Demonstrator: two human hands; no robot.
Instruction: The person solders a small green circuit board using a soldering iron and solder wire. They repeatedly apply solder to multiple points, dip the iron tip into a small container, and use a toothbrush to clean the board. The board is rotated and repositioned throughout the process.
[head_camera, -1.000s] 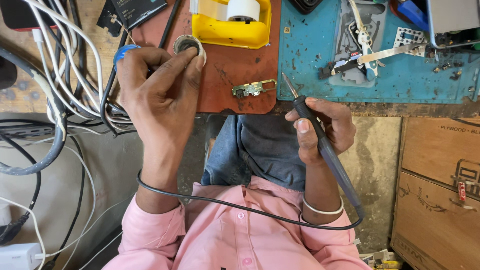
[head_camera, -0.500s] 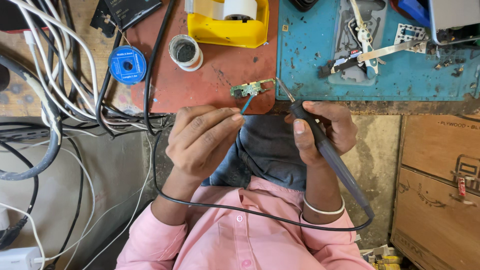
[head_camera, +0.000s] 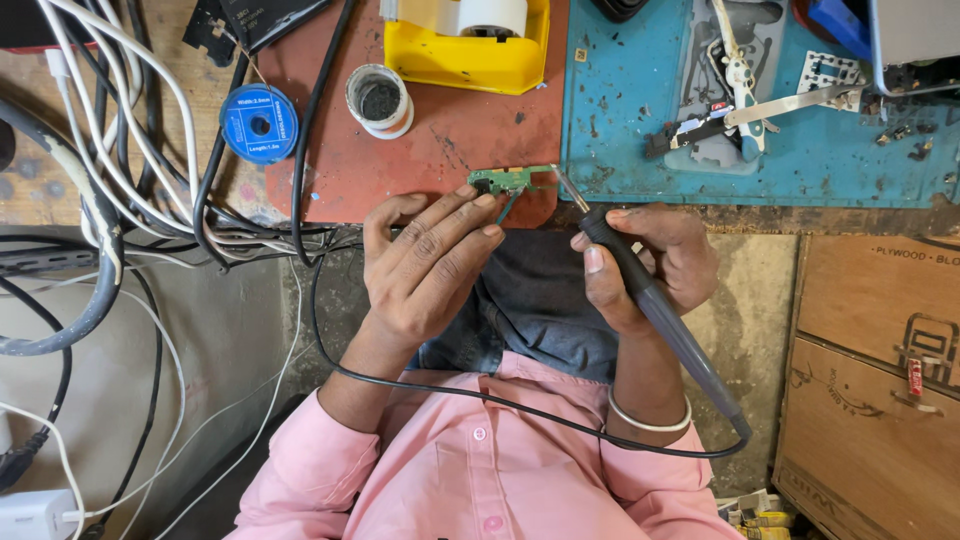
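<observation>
Your left hand (head_camera: 425, 265) pins the small green circuit board (head_camera: 510, 179) with its fingertips at the near edge of the red mat (head_camera: 450, 140) on the bench. Your right hand (head_camera: 650, 260) is wrapped around the soldering iron (head_camera: 650, 300), whose tip is at the board's right end. The board looks light, thin and stiff, probably brittle — press on its bare edges, not the parts. Grip the iron only by its dark handle. Beyond sit a small round tin (head_camera: 379, 100) and a blue spool (head_camera: 259, 123).
</observation>
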